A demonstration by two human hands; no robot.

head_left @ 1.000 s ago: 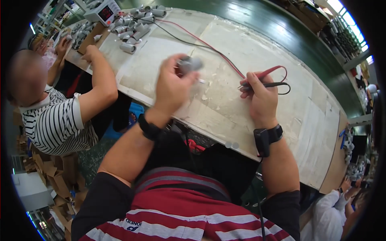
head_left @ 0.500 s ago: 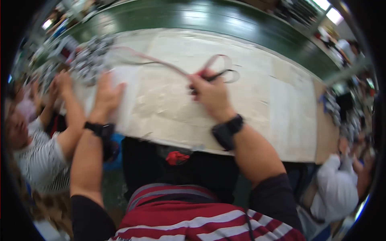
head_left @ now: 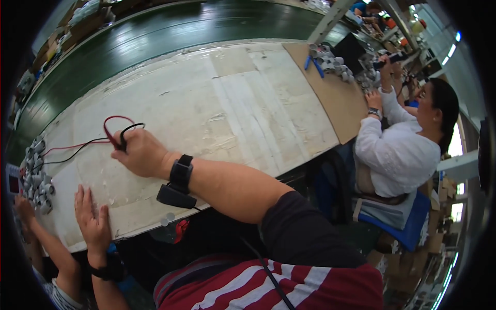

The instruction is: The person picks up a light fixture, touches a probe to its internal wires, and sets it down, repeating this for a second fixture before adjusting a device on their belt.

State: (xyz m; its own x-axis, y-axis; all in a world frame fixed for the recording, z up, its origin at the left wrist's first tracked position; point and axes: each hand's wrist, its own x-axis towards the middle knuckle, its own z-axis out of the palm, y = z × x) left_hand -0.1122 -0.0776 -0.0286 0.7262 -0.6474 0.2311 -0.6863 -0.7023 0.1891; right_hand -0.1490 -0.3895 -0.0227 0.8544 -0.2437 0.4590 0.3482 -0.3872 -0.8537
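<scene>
My right hand (head_left: 144, 154) is closed around a pair of test leads, one red lead (head_left: 66, 148) and one black lead (head_left: 77, 150). The leads loop up above my fist, then trail left over the worktable (head_left: 178, 116) toward a heap of small grey parts (head_left: 37, 175). Their tips are hidden inside my grip. Resting near the table's front left edge, my left hand (head_left: 94, 222) lies flat with its thumb apart and nothing in it.
A device with a dark screen (head_left: 14, 181) stands at the far left, beside another person's arm (head_left: 51, 248). At right, a person in white (head_left: 395, 142) sits by a brown board (head_left: 330, 98), blue-handled pliers (head_left: 314, 66) and grey parts (head_left: 336, 67). A green surface (head_left: 191, 28) runs behind the table.
My view has swung to the right, so the table and both hands appear farther left. The right hand keeps hold of the leads, and the left stays open.
</scene>
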